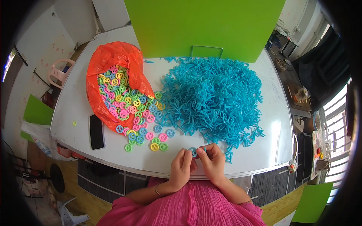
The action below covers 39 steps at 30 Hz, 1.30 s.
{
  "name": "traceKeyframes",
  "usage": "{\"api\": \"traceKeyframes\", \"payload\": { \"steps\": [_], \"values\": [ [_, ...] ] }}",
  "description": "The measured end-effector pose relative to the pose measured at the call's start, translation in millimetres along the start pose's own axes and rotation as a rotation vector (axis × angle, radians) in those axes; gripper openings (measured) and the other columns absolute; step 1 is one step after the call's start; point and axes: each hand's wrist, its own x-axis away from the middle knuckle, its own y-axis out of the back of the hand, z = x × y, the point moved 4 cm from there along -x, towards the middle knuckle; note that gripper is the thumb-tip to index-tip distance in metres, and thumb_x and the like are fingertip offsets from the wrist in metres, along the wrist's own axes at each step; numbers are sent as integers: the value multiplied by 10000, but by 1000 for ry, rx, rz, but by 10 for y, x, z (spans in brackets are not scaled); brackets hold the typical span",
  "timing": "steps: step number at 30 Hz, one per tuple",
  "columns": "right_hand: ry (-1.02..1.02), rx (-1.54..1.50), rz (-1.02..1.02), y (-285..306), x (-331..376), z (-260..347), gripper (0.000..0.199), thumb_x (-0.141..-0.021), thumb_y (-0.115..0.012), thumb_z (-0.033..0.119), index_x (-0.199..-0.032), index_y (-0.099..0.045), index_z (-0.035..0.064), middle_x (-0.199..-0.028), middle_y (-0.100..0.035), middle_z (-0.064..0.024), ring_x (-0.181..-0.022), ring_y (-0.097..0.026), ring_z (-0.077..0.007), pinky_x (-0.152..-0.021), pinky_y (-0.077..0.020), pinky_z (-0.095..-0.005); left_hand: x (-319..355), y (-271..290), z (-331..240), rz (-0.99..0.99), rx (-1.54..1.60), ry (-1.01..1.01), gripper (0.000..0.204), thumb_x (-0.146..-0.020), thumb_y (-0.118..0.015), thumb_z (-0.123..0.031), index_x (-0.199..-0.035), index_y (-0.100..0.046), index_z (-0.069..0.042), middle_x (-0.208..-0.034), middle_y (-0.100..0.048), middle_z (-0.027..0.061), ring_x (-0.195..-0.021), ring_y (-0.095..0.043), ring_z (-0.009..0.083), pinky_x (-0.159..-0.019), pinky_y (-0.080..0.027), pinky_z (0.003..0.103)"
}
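Close to the table's near edge, my left hand (180,168) pinches a small blue plastic wheel (192,151) with a spoked centre between thumb and fingertips. My right hand (213,162) meets it from the other side, its thumb against the wheel and its fingers curled. A sliver of blue plastic (205,150) shows at the right fingertips; most of that piece is hidden. Beyond my hands rises a large heap of thin, branched turquoise plastic pieces (215,98). To its left, pink, yellow, green and blue wheels spill from a red plastic bag (93,90).
A black phone (97,132) lies left of the bag on the white table (71,132). One small yellow-green bit (74,123) sits farther left. A tall green panel (203,26) stands along the far edge, with a metal wire loop (207,46) at its foot.
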Motion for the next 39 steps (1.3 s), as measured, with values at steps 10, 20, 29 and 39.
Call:
{"api": "traceKeyframes", "payload": {
  "steps": [10, 20, 29, 39],
  "values": [
    [-148, -245, 108, 65, -142, 146, 148, -912, -652, 133, -891, -572, 10, -780, -682, -85, -676, -638, -112, -598, -464, -217, -158, 199, -98, 371, 48, 361, 318, -970, -534, -338, -919, -582, -28, -636, -590, 58, -563, -551, 102, -520, -436, 242],
    [-88, 15, 193, 196, -151, 18, 194, -959, -584, 200, -979, -619, 10, -770, -675, -79, -720, -636, -111, -606, -470, -242, -195, 167, -399, 193, -654, -611, 211, -849, -684, -110, -1037, -640, -24, -758, -652, 60, -697, -607, 173, -617, -462, 272],
    [750, 569, 523, 206, -38, 501, 394, -740, -734, 2, -1119, -631, 21, -1178, -631, -176, -1120, -590, -329, -1001, -409, -463, -204, 248, -121, 363, -105, 19, 184, -941, -613, -192, -943, -639, -10, -775, -615, -22, -707, -520, 7, -575, -403, 202],
    [984, 723, 575, 161, 108, 480, 427, -730, -723, -2, -1146, -661, 75, -1185, -615, -170, -973, -646, -291, -756, -537, -327, -233, 316, -126, 410, -200, -4, 193, -927, -617, -211, -979, -651, -28, -850, -568, 14, -709, -520, 90, -641, -412, 239]
  ]
}}
